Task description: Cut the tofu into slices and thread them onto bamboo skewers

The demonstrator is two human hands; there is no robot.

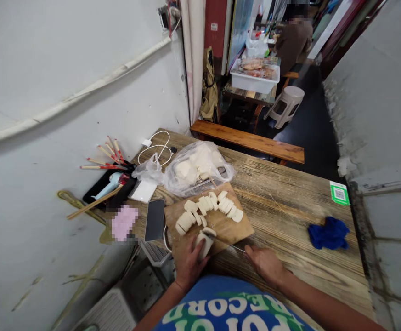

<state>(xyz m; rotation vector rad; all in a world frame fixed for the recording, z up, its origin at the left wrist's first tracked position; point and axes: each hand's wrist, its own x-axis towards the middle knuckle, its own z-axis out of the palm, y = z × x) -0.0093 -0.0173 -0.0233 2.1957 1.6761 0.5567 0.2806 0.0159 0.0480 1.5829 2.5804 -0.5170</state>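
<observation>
My left hand [190, 264] is closed around a pale, soft-looking piece of food [205, 246], like a steamed bun, at the near edge of the wooden cutting board [240, 230]. In my right hand [265, 265] is a knife [236, 248]; its thin blade reaches left to the end of that piece, where a slice stands against it. Fingers hide most of the handle. Pale slices [205, 204] lie in leaning rows across the board. Just behind it, a clear plastic bag [196, 168] holds more pale pieces.
Left of the board lie a phone [155, 219], a black holder [100, 186] with chopsticks and a white cable [155, 146]. A blue cloth [328, 233] and a QR card [339, 193] are at right. Beyond stand a bench [248, 140], a stool [286, 105] and a seated person [293, 41].
</observation>
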